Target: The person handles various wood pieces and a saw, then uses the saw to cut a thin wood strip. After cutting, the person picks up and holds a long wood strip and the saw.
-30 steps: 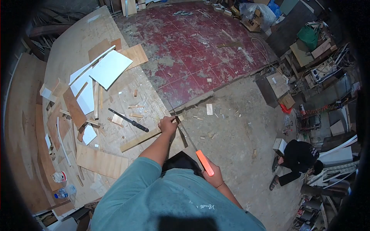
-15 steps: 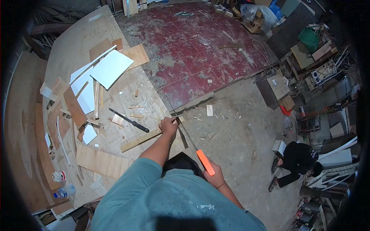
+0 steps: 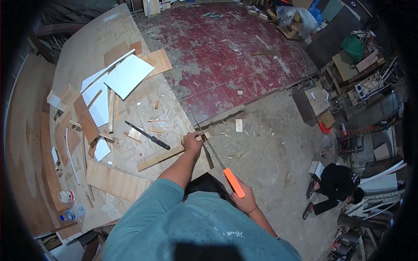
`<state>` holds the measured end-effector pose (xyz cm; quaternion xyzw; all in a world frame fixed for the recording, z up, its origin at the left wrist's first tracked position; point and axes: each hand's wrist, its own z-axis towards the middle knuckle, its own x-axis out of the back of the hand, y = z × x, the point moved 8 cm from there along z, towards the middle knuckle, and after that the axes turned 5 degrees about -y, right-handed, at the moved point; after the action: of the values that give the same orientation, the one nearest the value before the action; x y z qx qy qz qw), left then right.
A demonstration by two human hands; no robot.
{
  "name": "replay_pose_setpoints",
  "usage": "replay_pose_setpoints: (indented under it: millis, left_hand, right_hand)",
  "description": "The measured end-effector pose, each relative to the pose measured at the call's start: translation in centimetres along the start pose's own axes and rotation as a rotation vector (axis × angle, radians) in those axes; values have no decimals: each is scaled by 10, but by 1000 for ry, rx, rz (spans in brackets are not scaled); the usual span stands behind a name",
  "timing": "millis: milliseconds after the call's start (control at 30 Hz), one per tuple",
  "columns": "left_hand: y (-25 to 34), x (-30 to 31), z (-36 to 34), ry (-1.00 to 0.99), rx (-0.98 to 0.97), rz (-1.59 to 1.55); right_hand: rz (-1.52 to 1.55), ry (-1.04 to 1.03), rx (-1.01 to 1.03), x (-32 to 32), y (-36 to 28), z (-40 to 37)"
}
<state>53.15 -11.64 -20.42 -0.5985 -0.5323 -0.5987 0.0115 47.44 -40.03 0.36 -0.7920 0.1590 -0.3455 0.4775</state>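
My right hand (image 3: pixel 244 200) is wrapped round the orange handle of a handsaw (image 3: pixel 234 182). Its thin blade runs up and left to the corner of the wooden worktable (image 3: pixel 150 93), beside my left hand. There, my left hand (image 3: pixel 191 142) is closed on a narrow wooden strip (image 3: pixel 159 160) that lies on the tabletop with its end at the edge. The blade meets the strip near that end, just right of my fingers; the exact contact is too small to tell. A slim black tool with a ribbed handle (image 3: pixel 160 142) lies left of my left hand.
White panels (image 3: pixel 129 76), a brown board (image 3: pixel 85 118) and several offcuts lie on the table. A plywood piece (image 3: pixel 115 180) is near my left arm. At right, a person in black (image 3: pixel 337 182) crouches on the concrete floor. Red tiles (image 3: pixel 217 56) lie beyond.
The whole view has shifted slightly. Both hands keep their grips, and the saw stays in nearly the same place against the strip.
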Motion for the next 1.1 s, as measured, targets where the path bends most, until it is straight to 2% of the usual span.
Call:
replay_pose_setpoints:
  millis: [67, 233, 433, 600, 733, 800, 867, 900, 1000, 1100]
  left_hand:
    - [2, 2, -1, 14, -28, -32]
    - [-6, -4, 2, 7, -58, -62]
    - [-10, -10, 8, -20, -43, -78]
    - [-12, -14, 10, -38, -23, -77]
    - [-12, -10, 15, -38, -2, -64]
    - [-16, -16, 5, -50, 12, -48]
    - [-12, -10, 10, -8, 6, -55]
    - [-11, -12, 12, -73, 34, -25]
    - [-9, -9, 10, -29, 9, -15]
    - [-5, -7, 7, -67, 1, -20]
  right_hand:
    - [0, 3, 20, 3, -7, 4]
    - [10, -26, -79, 11, -11, 12]
    - [33, -15, -24, 9, -11, 12]
    - [66, 46, 68, -11, 11, 83]
    - [11, 28, 25, -30, 12, 147]
    - [2, 24, -38, -32, 17, 138]
    - [101, 139, 174, -16, 0, 124]
    - [166, 182, 244, -11, -17, 110]
    - [137, 239, 338, 7, -31, 79]
    - [164, 240, 302, 16, -18, 61]
